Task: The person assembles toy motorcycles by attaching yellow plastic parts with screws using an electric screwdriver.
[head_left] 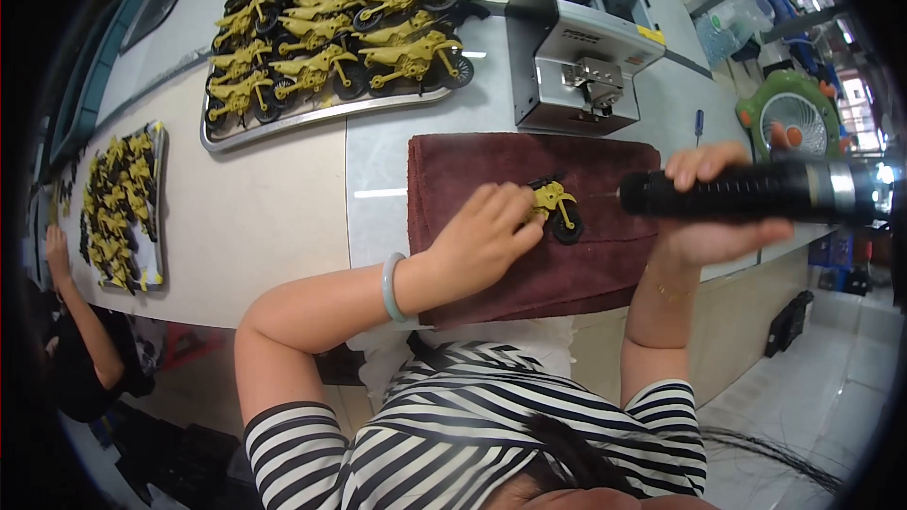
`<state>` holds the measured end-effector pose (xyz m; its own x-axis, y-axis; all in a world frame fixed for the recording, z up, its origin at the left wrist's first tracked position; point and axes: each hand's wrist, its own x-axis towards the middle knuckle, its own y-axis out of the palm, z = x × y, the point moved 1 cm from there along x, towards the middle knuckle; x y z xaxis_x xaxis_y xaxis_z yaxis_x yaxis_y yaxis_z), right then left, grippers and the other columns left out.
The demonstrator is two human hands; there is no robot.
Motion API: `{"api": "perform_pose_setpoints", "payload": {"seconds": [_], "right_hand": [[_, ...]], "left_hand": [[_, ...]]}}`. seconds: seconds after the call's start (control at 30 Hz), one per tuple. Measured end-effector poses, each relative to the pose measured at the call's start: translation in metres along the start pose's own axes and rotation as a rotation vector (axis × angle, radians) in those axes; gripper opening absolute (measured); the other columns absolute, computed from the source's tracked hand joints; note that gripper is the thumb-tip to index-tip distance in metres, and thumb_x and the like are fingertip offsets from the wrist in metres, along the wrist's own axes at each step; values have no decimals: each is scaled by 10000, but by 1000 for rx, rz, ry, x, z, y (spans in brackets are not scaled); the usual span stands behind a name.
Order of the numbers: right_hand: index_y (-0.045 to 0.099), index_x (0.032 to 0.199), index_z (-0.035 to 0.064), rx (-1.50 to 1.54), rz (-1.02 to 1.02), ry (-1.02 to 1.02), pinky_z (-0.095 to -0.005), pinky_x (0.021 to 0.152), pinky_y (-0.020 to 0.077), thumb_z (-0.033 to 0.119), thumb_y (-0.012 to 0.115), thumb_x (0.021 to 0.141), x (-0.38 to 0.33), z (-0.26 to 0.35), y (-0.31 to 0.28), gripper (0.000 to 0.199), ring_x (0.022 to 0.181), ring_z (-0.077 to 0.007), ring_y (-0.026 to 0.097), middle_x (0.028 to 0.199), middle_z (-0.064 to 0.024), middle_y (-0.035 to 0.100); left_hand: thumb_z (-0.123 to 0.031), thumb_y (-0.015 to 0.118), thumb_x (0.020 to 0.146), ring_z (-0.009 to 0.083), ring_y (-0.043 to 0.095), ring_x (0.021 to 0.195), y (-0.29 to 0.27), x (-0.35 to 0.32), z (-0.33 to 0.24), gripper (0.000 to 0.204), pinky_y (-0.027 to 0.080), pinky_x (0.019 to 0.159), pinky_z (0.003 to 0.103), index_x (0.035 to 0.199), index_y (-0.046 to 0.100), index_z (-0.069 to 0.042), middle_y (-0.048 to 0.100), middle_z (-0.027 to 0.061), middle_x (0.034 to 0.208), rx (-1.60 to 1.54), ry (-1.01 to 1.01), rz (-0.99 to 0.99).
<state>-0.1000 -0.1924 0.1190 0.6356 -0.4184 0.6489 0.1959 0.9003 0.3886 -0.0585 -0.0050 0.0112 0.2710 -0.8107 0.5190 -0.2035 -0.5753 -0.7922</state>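
Observation:
My left hand (482,241) is closed round the rear part of a small yellow toy motorcycle (552,196), pressing it onto a folded maroon towel (453,170). The toy's black front wheel points away from my fingers, to the right; its rear is hidden under my hand. In my right hand (709,170) is a black electric screwdriver (756,191), held level with fingers over the top and thumb side below. Its thin bit reaches left toward the toy, and I cannot tell whether it touches.
Behind the towel stands a grey metal machine (576,47). A metal tray (283,134) full of yellow toy motorcycles lies at the back left; another tray (156,227) sits farther left, near a co-worker's arm (80,312). A small screwdriver (699,125) and green fan (792,118) are at right.

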Motion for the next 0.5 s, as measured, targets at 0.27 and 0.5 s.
{"api": "perform_pose_setpoints", "payload": {"seconds": [0.27, 0.5], "right_hand": [[278, 1280, 22, -281, -169, 147, -292, 555, 460, 655, 400, 818, -15, -39, -83, 794, 551, -177, 529, 683, -97, 520], [234, 1292, 40, -261, -130, 189, -326, 641, 454, 697, 454, 762, -32, -44, -86, 872, 631, -189, 513, 758, -101, 507]], "left_hand": [[-84, 505, 881, 197, 506, 1063, -35, 10, 33, 363, 424, 896, 329, 1211, 360, -42, 480, 103, 1177, -1337, -758, -74], [-142, 487, 904, 301, 530, 1065, -101, -54, 13, 456, 435, 911, 410, 1312, 315, -30, 445, 158, 1257, -1681, -840, -364]]}}
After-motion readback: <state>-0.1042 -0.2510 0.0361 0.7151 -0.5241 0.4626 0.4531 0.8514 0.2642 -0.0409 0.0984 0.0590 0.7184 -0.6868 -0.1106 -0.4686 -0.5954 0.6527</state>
